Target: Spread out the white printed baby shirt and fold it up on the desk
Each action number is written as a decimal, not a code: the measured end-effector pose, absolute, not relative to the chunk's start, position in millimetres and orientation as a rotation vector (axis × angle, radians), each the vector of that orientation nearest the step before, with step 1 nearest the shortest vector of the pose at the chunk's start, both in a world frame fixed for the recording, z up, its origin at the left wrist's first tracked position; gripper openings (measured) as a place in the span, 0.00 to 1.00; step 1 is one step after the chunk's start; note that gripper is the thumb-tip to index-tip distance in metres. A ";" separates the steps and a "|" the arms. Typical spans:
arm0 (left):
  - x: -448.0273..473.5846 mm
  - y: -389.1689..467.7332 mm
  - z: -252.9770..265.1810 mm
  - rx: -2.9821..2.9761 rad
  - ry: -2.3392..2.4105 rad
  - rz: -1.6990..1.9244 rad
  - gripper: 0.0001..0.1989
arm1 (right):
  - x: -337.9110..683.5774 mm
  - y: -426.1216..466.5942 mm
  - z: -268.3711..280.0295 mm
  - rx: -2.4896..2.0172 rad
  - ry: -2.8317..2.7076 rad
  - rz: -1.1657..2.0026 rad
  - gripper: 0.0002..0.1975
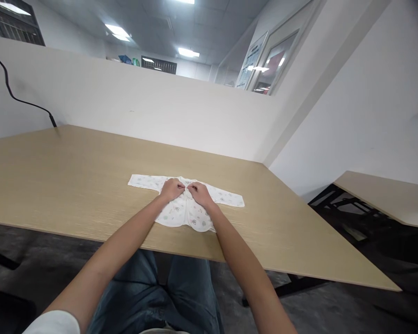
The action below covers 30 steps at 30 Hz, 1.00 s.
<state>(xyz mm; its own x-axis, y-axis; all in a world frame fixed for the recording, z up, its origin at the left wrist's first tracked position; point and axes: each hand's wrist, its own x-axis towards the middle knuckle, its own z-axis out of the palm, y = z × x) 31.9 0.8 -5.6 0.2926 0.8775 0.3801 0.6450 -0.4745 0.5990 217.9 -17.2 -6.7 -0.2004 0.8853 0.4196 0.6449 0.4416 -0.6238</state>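
Observation:
A small white baby shirt (174, 215) with a scattered print lies flat on the table, both sleeves stretched out to the sides. Its front opening runs down the middle, and the hem curves toward me. My left hand (173, 189) pinches the left front edge near the neckline. Opposite it, my right hand (199, 192) pinches the right front edge, fingertips nearly meeting those of the left. Whatever fastener may lie between the fingertips is too small to make out.
The wooden table (90, 167) reaches back to a low white partition (160, 111). A black cable (24, 100) hangs at the far left. To the right stands another table (386, 195) beside a white wall. My legs are under the near edge.

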 end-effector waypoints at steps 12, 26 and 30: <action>32.1 -0.1 -0.6 2.178 1.382 0.943 0.07 | 215.6 -17.1 -11.2 -1.366 -1.851 0.343 0.05; 33.5 -4.3 5.4 2.175 1.385 0.887 0.08 | 213.3 -17.8 -11.6 -1.407 -1.817 0.366 0.05; 37.1 -6.5 6.0 2.165 1.437 0.932 0.12 | 213.2 -18.4 -11.3 -1.400 -1.809 0.362 0.05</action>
